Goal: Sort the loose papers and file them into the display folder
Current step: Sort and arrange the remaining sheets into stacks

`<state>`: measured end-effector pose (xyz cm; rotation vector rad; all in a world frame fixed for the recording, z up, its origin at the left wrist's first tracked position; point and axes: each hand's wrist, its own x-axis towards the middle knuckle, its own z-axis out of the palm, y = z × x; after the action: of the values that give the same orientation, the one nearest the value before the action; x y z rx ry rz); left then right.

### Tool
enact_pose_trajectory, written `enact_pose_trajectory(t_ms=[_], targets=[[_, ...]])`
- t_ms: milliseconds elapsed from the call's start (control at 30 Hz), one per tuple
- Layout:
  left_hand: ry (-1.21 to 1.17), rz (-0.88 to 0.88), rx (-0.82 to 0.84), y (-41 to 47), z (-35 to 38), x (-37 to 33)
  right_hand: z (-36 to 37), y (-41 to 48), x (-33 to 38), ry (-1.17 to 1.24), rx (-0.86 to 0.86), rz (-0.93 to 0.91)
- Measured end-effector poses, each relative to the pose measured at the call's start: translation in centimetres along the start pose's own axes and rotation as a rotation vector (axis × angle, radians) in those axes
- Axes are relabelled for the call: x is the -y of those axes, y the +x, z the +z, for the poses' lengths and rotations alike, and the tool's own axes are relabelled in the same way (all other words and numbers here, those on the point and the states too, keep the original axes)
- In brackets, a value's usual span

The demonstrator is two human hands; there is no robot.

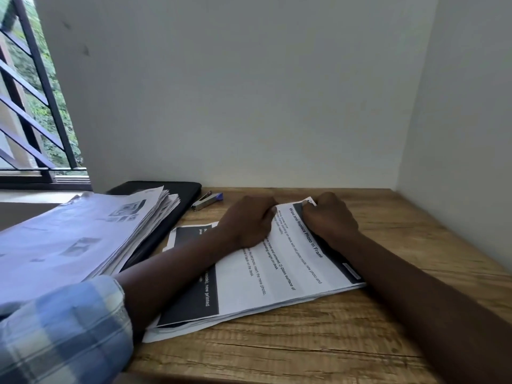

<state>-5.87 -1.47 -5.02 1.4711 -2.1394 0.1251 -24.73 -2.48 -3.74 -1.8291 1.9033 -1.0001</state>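
Wooden desk (360, 328) is sitting in a corner between pale walls.

Loose papers (188, 297) are lying in an uneven pile at desk centre, with the long edges running from 7 toward 1 o'clock. Lower sheets are fanning out at 7 and 10 o'clock and showing dark printed blocks. Top sheet (288, 261) is lying face up; its heading is reading "Wipe and Replace Photo in Frame".

Both hands are working at the pile's 12 o'clock end.
- Left hand (249, 223) is resting knuckles-up on the top sheet's far left part. Its fingers are curling under and the tips are hidden, so I cannot tell whether it is gripping or only pressing.
- Right hand (329, 217) is sitting at 1 o'clock of the pile with fingers curled, pinching the top sheet's far corner. A small white tip of paper is poking up at the fingers.
- The hands are staying near each other without touching, and a strip of print is showing between them.

Display folder (83, 236) is lying at 9 o'clock, thick with glossy pages, its far edges splaying. It is resting on a flat black case (182, 192), which is sticking out at 11 o'clock.

Stapler (207, 201) is lying between the case and the left hand, apart from both. Plaid sleeve (63, 336) is covering the left arm at 7 o'clock. Barred window (33, 106) is showing greenery at 10 o'clock.
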Motion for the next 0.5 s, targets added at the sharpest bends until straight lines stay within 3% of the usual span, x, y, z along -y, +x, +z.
enact_pose_trajectory(t_ms=[100,200,367,500], targets=[[-0.010,-0.049,0.054,0.1,-0.5,-0.3,0.3,-0.5,0.0,-0.001,-0.050,-0.042],[-0.025,-0.242,0.055,0.8,-1.7,0.7,0.6,-0.7,0.0,-0.028,-0.074,-0.107],[0.410,-0.525,0.003,2.0,-4.2,6.9,1.3,-0.3,-0.1,-0.002,-0.123,-0.176],[0.407,-0.544,-0.041,0.9,-3.3,10.3,1.5,-0.7,0.1,-0.021,-0.229,-0.274]])
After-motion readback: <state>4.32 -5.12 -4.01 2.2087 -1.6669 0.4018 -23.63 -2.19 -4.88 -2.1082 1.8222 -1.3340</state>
